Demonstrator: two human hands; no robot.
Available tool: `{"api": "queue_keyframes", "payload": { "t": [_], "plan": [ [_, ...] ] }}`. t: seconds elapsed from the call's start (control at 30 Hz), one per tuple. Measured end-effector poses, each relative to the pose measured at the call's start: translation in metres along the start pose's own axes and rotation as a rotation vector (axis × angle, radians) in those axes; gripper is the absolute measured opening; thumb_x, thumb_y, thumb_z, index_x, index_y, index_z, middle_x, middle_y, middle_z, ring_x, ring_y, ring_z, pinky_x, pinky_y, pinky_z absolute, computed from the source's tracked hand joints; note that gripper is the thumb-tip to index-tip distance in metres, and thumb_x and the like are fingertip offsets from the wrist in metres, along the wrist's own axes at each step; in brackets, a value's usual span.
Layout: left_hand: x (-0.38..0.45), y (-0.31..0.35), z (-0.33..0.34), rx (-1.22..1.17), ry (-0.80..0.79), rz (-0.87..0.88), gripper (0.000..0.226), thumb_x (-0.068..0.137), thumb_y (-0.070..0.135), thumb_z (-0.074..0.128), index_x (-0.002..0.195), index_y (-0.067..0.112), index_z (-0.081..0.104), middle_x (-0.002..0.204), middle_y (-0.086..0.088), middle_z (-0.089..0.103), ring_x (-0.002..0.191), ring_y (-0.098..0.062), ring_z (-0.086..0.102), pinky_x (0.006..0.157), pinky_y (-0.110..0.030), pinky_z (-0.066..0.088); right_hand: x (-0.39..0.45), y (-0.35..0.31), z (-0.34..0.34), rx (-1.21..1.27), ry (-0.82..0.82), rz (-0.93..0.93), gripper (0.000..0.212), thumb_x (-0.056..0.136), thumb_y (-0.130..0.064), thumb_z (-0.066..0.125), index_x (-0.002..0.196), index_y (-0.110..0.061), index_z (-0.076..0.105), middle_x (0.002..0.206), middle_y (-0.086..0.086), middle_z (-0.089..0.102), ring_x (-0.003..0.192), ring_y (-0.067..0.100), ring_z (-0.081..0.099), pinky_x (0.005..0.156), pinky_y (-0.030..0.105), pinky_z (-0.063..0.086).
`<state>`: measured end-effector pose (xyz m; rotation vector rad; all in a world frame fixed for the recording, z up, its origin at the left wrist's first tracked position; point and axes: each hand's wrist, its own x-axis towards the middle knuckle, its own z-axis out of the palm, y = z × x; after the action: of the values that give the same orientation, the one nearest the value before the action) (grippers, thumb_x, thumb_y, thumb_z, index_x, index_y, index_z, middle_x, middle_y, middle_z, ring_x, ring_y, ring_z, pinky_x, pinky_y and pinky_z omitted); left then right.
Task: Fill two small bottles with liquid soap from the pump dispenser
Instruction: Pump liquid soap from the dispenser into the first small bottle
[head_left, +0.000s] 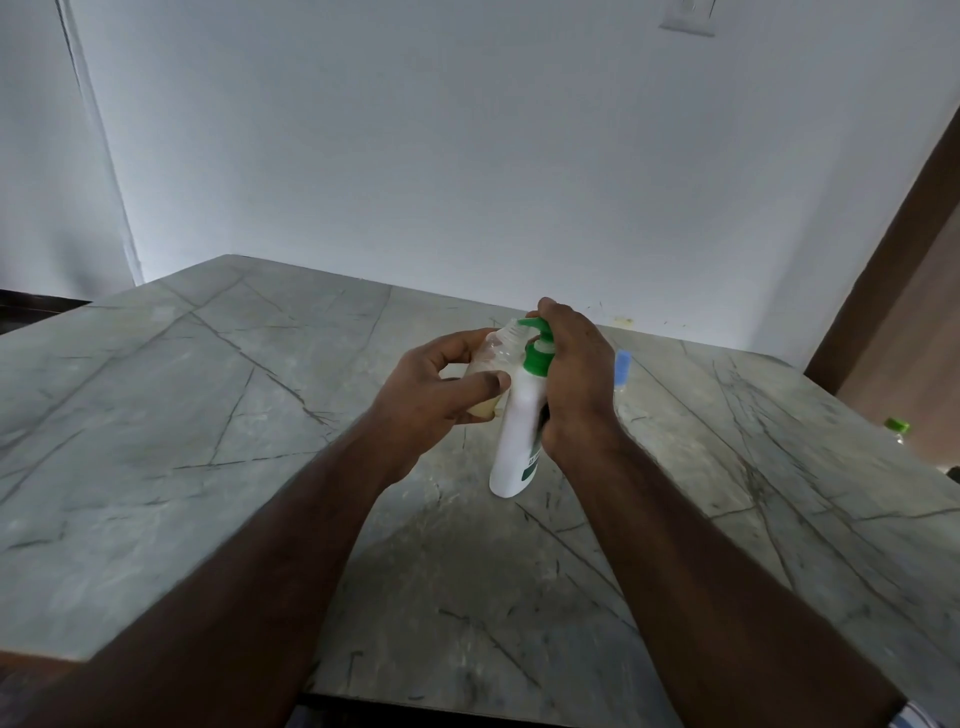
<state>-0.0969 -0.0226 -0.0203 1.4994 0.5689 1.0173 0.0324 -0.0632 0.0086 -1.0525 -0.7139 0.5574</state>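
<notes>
Marble table (208, 415): both hands clasping pump dispenser (517, 431), small bottle (493, 364).

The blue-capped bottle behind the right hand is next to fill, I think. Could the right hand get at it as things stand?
Probably not yet. The right hand is wrapped round the pump dispenser, pressing its green top. The blue-capped bottle stands just beyond it on the table; nothing else blocks it.

A grey veined marble table (218, 395) is standing against a plain white wall (467, 145); a brown wooden door frame (893, 244) is rising alongside.
</notes>
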Motion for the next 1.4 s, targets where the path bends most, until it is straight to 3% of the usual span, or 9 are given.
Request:
{"api": "queue_keyframes", "payload": {
  "t": [0.13, 0.3, 0.57, 0.73, 1.03, 1.23, 1.4],
  "plan": [
    [0.0002, 0.0008, 0.0006, -0.003, 0.000, 0.002, 0.043, 0.090, 0.007, 0.073, 0.130, 0.019, 0.067, 0.126, -0.003, 0.069, 0.107, -0.024, 0.072, 0.089, -0.049, 0.062, 0.0011, 0.0005, 0.0014, -0.010, 0.006, 0.007, 0.023, 0.095, -0.027, 0.060, 0.073, -0.024, 0.067, 0.076, -0.004, 0.069, 0.078, 0.017, 0.066, 0.077, 0.035, 0.055],
    [0.0004, -0.0007, 0.0009, -0.003, 0.005, -0.003, 0.039, 0.089, 0.007, 0.074, 0.123, 0.026, 0.069, 0.124, 0.000, 0.070, 0.105, -0.021, 0.073, 0.088, -0.048, 0.062, 0.0017, 0.0012, 0.0008, -0.040, 0.016, -0.045, 0.021, 0.094, -0.018, 0.060, 0.074, -0.021, 0.066, 0.076, -0.004, 0.065, 0.073, 0.013, 0.062, 0.070, 0.029, 0.052],
    [0.0003, -0.0008, 0.0004, 0.006, -0.001, 0.004, 0.041, 0.090, 0.007, 0.073, 0.127, 0.023, 0.068, 0.125, 0.000, 0.070, 0.102, -0.019, 0.073, 0.087, -0.046, 0.063, 0.0020, 0.0052, 0.0019, -0.008, 0.011, 0.018, 0.017, 0.092, -0.033, 0.063, 0.078, -0.025, 0.069, 0.087, 0.002, 0.072, 0.093, 0.029, 0.068, 0.089, 0.046, 0.055],
    [0.0013, -0.0026, -0.0007, 0.002, -0.005, -0.002, 0.044, 0.089, 0.007, 0.074, 0.130, 0.020, 0.067, 0.127, -0.002, 0.069, 0.108, -0.024, 0.071, 0.089, -0.048, 0.062, 0.0053, 0.0061, -0.0009, -0.012, 0.010, -0.031, 0.019, 0.093, -0.020, 0.063, 0.074, -0.019, 0.066, 0.077, 0.001, 0.066, 0.075, 0.019, 0.064, 0.072, 0.034, 0.053],
    [0.0003, -0.0014, -0.0007, 0.018, -0.012, 0.000, 0.043, 0.090, 0.008, 0.073, 0.130, 0.020, 0.067, 0.126, -0.002, 0.069, 0.109, -0.025, 0.071, 0.093, -0.053, 0.060, 0.0039, 0.0033, -0.0017, 0.041, -0.022, 0.035, 0.019, 0.092, -0.030, 0.064, 0.078, -0.017, 0.066, 0.079, 0.002, 0.069, 0.073, 0.018, 0.066, 0.073, 0.036, 0.055],
    [0.0002, -0.0026, -0.0008, 0.007, -0.013, 0.002, 0.039, 0.090, 0.008, 0.074, 0.125, 0.024, 0.069, 0.125, -0.002, 0.070, 0.109, -0.024, 0.071, 0.092, -0.052, 0.060, 0.0042, 0.0058, -0.0035, -0.003, -0.009, -0.040, 0.021, 0.095, -0.019, 0.060, 0.074, -0.021, 0.064, 0.072, -0.007, 0.065, 0.066, 0.007, 0.063, 0.063, 0.022, 0.053],
    [0.0001, -0.0011, -0.0018, 0.009, -0.008, 0.003, 0.041, 0.090, 0.009, 0.073, 0.130, 0.021, 0.067, 0.125, -0.003, 0.070, 0.110, -0.025, 0.071, 0.093, -0.053, 0.060, 0.0037, 0.0045, -0.0021, 0.004, -0.015, -0.006, 0.020, 0.095, -0.027, 0.061, 0.076, -0.025, 0.063, 0.070, -0.011, 0.066, 0.067, 0.008, 0.065, 0.064, 0.023, 0.054]
  ]
}}
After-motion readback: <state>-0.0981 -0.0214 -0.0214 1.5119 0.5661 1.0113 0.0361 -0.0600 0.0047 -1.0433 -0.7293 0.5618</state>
